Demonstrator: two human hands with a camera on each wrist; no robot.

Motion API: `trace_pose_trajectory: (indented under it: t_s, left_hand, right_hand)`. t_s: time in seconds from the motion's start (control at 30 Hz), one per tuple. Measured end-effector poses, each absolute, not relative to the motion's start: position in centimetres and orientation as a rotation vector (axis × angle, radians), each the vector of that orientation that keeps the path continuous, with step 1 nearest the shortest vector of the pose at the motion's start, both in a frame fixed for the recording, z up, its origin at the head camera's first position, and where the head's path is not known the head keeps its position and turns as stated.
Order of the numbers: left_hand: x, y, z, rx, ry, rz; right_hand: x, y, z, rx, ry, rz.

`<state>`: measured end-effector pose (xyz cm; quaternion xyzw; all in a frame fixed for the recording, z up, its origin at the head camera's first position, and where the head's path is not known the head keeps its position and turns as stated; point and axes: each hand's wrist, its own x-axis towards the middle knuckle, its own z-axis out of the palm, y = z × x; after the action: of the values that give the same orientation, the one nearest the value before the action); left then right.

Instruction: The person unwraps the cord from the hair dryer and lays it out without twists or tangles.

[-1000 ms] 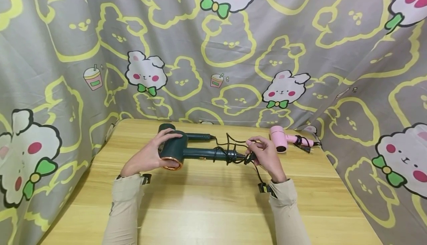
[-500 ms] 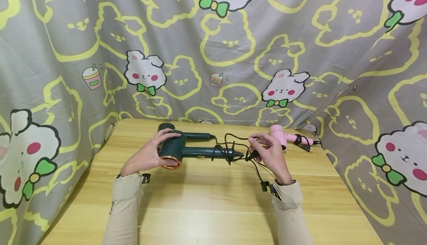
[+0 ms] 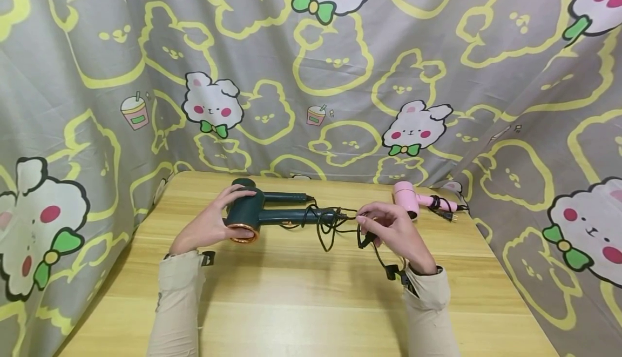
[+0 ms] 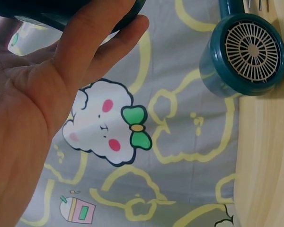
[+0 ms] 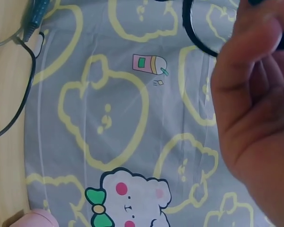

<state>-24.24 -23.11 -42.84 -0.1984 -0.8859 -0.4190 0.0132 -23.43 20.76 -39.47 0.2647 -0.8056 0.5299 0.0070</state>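
My left hand (image 3: 206, 222) grips the barrel of a dark green hair dryer (image 3: 244, 209) with a copper-coloured rim, held above the table. Its handle points right, and a black cord (image 3: 326, 233) lies in loose loops around the handle's end. My right hand (image 3: 396, 230) pinches the cord near its black plug, to the right of the handle. In the left wrist view the hand (image 4: 61, 71) holds the dryer's dark body at the top edge. The right wrist view shows the hand (image 5: 260, 99) with curled fingers and a cord loop beside it.
A second dark green hair dryer (image 3: 284, 197) lies behind the held one, its grille (image 4: 252, 50) showing in the left wrist view. A pink hair dryer (image 3: 405, 199) with its cord wrapped on lies at the back right. Patterned curtains (image 3: 272, 49) surround the wooden table (image 3: 301, 303).
My right hand has moved right and slightly down with the cord. The loops on the handle have loosened and hang lower. The held dryer has shifted slightly left.
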Motion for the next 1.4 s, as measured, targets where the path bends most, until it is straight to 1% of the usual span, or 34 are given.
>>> trace_pose_trajectory:
  t_s: [0.33,0.5,0.63,0.97,1.4]
  left_hand:
    - [-24.1,-23.5,-42.7,-0.594,-2.759,-1.294]
    - [-24.1,-23.5,-42.6,-0.595,-2.759,-1.283]
    - [-24.1,-23.6,-42.5,-0.594,-2.759,-1.277]
    - [-23.8,-23.3,-42.2,-0.623,-2.747,-1.265]
    - [-24.1,-21.8,-42.3,-0.737,-2.785,-1.283]
  right_hand:
    - [-23.5,21.1,-39.7,1.073,-2.693,1.597]
    - [-23.9,21.0,-40.1,1.122,-2.791,1.566]
    - [-24.1,21.0,-40.5,1.101,-2.874,1.505]
    - [-25.2,20.7,-41.7,0.830,-2.969,1.338]
    - [-26.0,19.9,-42.5,0.447,-2.579,1.331]
